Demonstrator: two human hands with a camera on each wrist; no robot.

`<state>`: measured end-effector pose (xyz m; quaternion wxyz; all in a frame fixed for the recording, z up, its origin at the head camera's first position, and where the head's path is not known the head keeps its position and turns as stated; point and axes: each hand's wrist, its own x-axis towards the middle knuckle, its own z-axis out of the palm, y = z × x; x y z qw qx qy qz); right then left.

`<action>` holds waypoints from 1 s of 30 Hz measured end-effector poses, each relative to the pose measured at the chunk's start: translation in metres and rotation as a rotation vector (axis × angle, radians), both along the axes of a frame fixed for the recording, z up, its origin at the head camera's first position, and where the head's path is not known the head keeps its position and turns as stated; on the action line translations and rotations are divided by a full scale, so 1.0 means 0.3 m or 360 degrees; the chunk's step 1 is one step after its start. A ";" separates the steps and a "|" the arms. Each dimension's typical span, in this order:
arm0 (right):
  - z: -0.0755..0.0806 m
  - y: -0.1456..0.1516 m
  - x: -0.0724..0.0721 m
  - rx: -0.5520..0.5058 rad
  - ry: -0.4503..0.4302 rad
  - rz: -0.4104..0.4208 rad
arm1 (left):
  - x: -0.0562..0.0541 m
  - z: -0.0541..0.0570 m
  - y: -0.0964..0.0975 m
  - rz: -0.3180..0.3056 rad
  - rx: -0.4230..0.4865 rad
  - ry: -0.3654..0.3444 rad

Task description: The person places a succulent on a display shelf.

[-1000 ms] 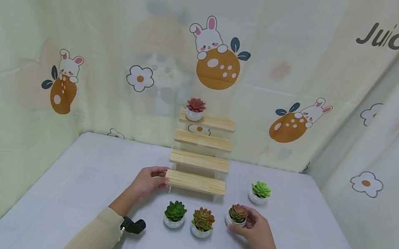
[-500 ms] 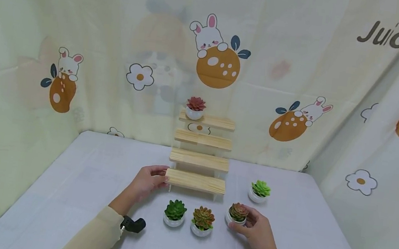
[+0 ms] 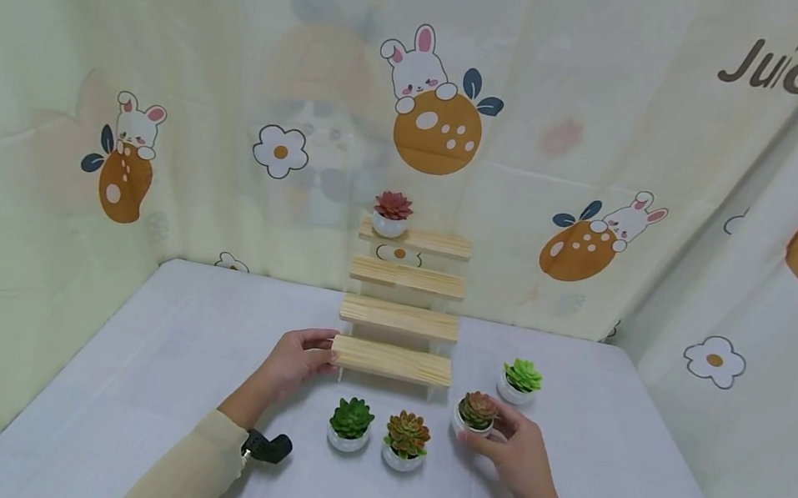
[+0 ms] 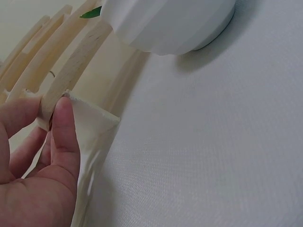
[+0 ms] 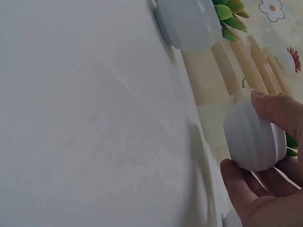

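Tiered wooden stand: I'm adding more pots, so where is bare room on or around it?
Free: the top board right of the red succulent; the three lower boards, except where the left hand pinches the bottom one; the tabletop left of that hand. Crowded: in front, with the dark-green succulent, orange succulent and, in the right hand, the brownish succulent.

Includes wooden stand (image 3: 401,317), four-stepped, gripped at lowest step's (image 3: 392,360) end by left hand (image 3: 291,365); red succulent (image 3: 393,208) on top step (image 3: 437,243); brownish succulent (image 3: 476,411) in right hand (image 3: 519,457); dark-green succulent (image 3: 350,420), orange-green succulent (image 3: 407,434) and lime succulent (image 3: 522,375) on white tablecloth (image 3: 166,353).
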<state>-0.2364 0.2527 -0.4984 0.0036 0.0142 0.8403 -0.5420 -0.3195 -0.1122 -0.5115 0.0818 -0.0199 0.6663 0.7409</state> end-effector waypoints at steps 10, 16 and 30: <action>0.058 -0.029 -0.038 -0.0014 0.0121 0.0039 | -0.002 0.006 -0.001 0.0008 -0.0047 -0.0024; 0.095 -0.049 -0.071 -0.0102 0.0164 0.0094 | -0.007 -0.005 -0.002 0.0012 -0.0011 -0.0010; 0.188 -0.086 -0.158 -0.0115 0.0201 0.0089 | -0.006 -0.006 0.001 0.0030 -0.0011 -0.0018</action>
